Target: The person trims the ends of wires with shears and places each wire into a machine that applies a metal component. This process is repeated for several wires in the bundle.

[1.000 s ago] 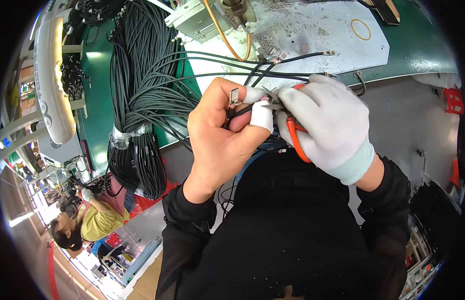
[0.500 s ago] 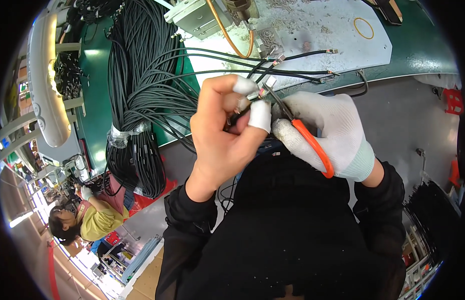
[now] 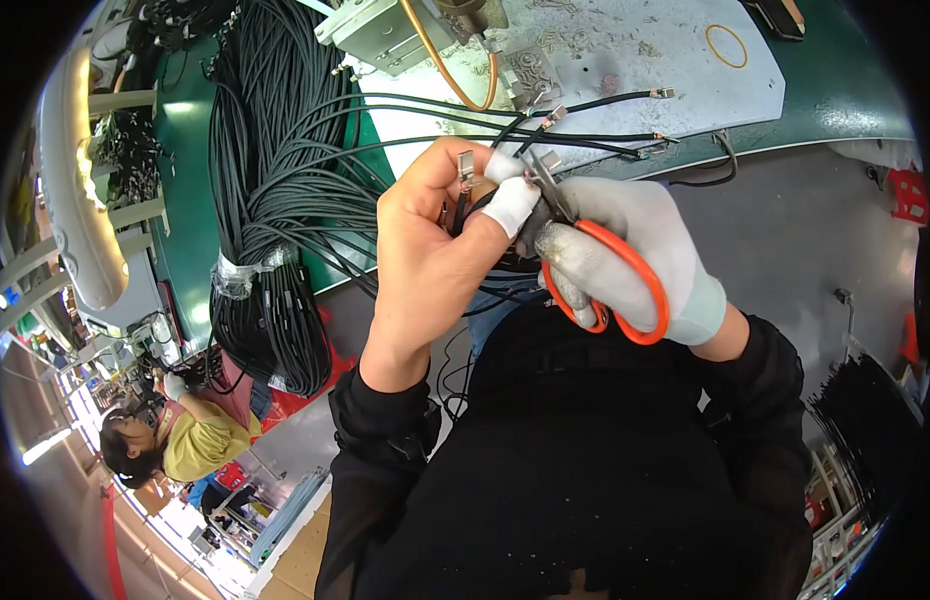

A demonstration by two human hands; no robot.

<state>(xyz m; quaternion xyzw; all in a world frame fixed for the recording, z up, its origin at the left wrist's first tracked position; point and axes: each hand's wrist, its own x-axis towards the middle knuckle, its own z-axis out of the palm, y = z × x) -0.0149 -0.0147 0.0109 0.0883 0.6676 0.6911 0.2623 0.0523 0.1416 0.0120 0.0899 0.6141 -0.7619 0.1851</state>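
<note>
My left hand, bare but for white covers on the thumb and index fingertip, pinches a black cable end by the blades of the scissors. Another black cable with a metal connector sticks up between its fingers. In a white knitted glove, my right hand grips orange-handled scissors. Their dark blades reach the cable end at my left fingertips; the exact contact is partly hidden. Just past the blades a small metal plug shows. Several black cables run behind my hands, some with metal ends.
A thick bundle of black cables lies on the green table at left. A grey machine stands on a white board strewn with scraps, with a yellow ring on it. Another person sits at lower left.
My right hand has turned and shifted slightly left, so both orange handle loops now show. My left hand has tilted, bringing an upright metal connector into sight between its fingers.
</note>
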